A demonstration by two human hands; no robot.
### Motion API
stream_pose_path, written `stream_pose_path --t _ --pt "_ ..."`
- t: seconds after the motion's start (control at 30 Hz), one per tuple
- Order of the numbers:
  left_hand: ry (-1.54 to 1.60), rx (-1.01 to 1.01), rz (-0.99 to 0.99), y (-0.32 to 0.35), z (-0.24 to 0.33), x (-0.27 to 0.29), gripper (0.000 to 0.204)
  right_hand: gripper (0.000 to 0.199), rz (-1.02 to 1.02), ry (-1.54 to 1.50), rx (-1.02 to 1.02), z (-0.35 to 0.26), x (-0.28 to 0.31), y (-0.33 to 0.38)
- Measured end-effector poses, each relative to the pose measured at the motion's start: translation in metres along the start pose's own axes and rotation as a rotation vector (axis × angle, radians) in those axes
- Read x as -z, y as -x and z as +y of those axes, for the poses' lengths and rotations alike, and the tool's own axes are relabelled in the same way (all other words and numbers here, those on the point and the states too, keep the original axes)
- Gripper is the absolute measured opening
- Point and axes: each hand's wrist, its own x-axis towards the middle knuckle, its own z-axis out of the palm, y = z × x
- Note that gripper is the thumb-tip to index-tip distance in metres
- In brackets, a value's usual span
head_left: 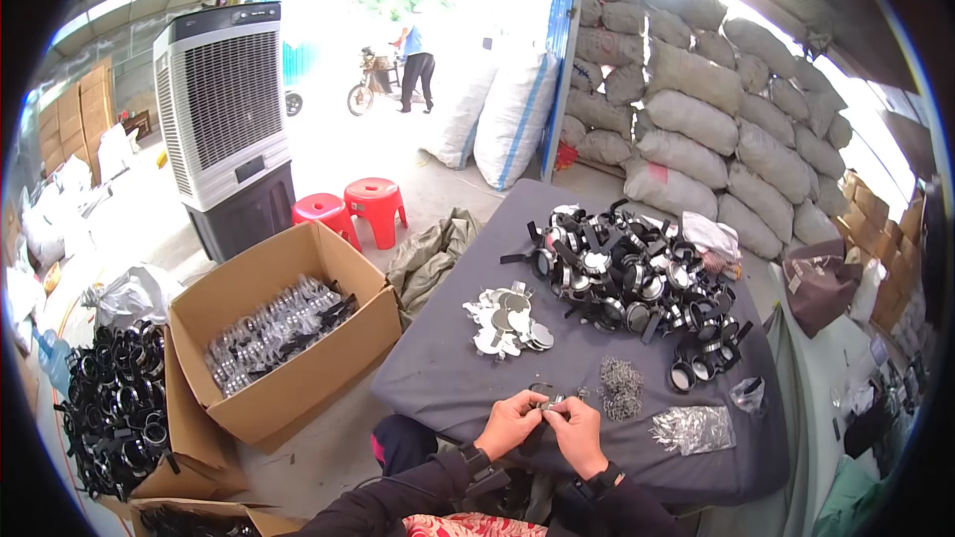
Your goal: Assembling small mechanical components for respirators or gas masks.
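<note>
Close to the table's near edge, my left hand (509, 424) and my right hand (578, 433) meet with fingertips pinched together. Between them is a small part (547, 396) with a dark curved rim and some bright metal; the fingers cover most of it. Just right of my right hand lies a tangled heap of tiny metal pieces (622, 388). A clear plastic bag of small silvery parts (693, 430) rests beyond it. Ahead is a pile of flat silver discs with tabs (509, 320). Behind that spreads a large heap of round black-and-silver fittings (637, 273).
The dark cloth-covered table (448, 358) fills the middle. At left stand a cardboard box (288, 418) of wrapped parts, a heap of black rings (114, 418), red stools (376, 211) and an air cooler (224, 109). Stacked sacks (691, 119) line the back; a person (418, 65) is outside.
</note>
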Motion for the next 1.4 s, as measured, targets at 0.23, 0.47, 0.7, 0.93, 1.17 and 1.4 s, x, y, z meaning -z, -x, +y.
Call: stream_pose_path --t 0.23,0.47,0.7,0.93,1.17,1.4 --pt "0.002 -0.02 -0.027 -0.001 -0.005 -0.001 0.019 0.008 0.089 -0.092 -0.08 -0.005 -0.004 0.007" --pt "0.001 -0.066 -0.025 0.0 -0.007 -0.001 0.019 0.011 0.071 -0.2 -0.18 0.0 -0.003 0.014" --pt "0.016 -0.053 -0.03 0.0 -0.008 -0.002 0.02 0.014 0.025 -0.449 -0.32 -0.009 -0.004 0.021" --pt "0.0 -0.08 -0.003 -0.003 -0.01 -0.002 0.02 0.016 0.019 -0.616 -0.42 -0.013 -0.004 0.019" --pt "-0.016 -0.108 0.019 -0.003 -0.003 -0.001 0.021 0.016 -0.001 -0.689 -0.509 -0.018 -0.001 0.016" --pt "0.022 -0.099 0.017 0.01 -0.002 -0.002 0.02 0.016 -0.002 -0.689 -0.515 -0.023 -0.001 0.029"
